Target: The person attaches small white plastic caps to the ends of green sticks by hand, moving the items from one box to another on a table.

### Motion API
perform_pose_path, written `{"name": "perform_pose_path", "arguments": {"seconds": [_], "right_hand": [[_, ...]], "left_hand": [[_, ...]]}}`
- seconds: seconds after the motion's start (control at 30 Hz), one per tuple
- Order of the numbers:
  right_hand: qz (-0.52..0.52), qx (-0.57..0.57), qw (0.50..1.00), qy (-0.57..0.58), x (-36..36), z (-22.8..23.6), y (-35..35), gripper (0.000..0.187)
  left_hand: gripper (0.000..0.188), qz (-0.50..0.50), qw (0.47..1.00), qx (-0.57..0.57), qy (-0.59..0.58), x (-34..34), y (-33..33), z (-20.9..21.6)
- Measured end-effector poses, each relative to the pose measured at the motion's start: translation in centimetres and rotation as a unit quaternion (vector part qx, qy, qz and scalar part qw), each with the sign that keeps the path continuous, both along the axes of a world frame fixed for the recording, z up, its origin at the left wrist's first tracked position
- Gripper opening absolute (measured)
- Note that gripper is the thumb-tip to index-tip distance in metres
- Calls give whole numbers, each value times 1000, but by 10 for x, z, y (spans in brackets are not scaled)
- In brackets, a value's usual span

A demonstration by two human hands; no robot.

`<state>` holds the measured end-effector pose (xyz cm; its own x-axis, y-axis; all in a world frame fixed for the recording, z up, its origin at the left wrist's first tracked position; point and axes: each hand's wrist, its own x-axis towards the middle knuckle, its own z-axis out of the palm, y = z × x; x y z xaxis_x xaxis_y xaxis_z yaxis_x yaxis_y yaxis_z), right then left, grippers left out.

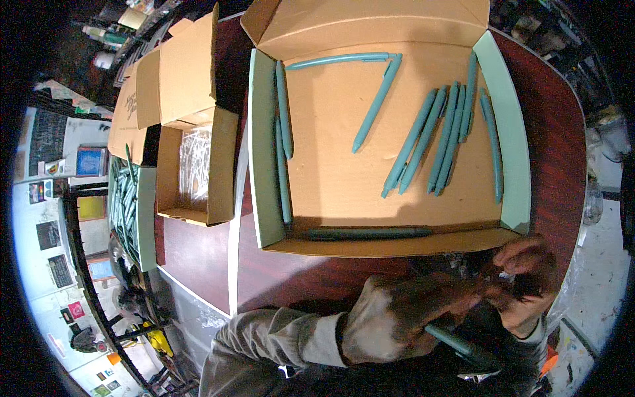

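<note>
My left hand (390, 321) is closed in front of the large open box, its fingertips reaching toward my right hand. A teal pen (460, 345) sticks out from under its curled fingers, slanting down to the right. My right hand (527, 281) is closed in a pinch at the box's near right corner. A small pale glint shows at its fingertips; what it pinches is too small and dark to name. The open box (317, 165) has pale green sides, and several teal pens (423, 142) lie in it, some grouped at the right, others along the walls.
Left of the large box stands a small brown carton (221, 172) full of thin white pieces (194, 165). Beyond it, another box holds many teal pens (124, 205). All rest on a dark red table (555, 152) with a pale edge. Shelves (92, 258) stand at the far left.
</note>
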<state>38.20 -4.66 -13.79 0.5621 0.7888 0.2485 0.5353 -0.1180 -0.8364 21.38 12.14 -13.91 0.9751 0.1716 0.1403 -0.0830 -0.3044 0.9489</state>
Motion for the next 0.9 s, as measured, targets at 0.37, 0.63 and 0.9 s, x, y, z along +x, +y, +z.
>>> {"name": "perform_pose_path", "arguments": {"seconds": [0.37,0.63,0.9], "right_hand": [[-15,-18,998,-60,-12,9,-2,29],[48,34,996,65,-2,2,0,21],[34,82,996,25,-4,-1,4,19]], "left_hand": [[56,10,928,-372,-12,9,-20,-21],[43,40,955,-293,32,9,-18,-22],[47,54,985,-165,1,5,-19,-23]]}}
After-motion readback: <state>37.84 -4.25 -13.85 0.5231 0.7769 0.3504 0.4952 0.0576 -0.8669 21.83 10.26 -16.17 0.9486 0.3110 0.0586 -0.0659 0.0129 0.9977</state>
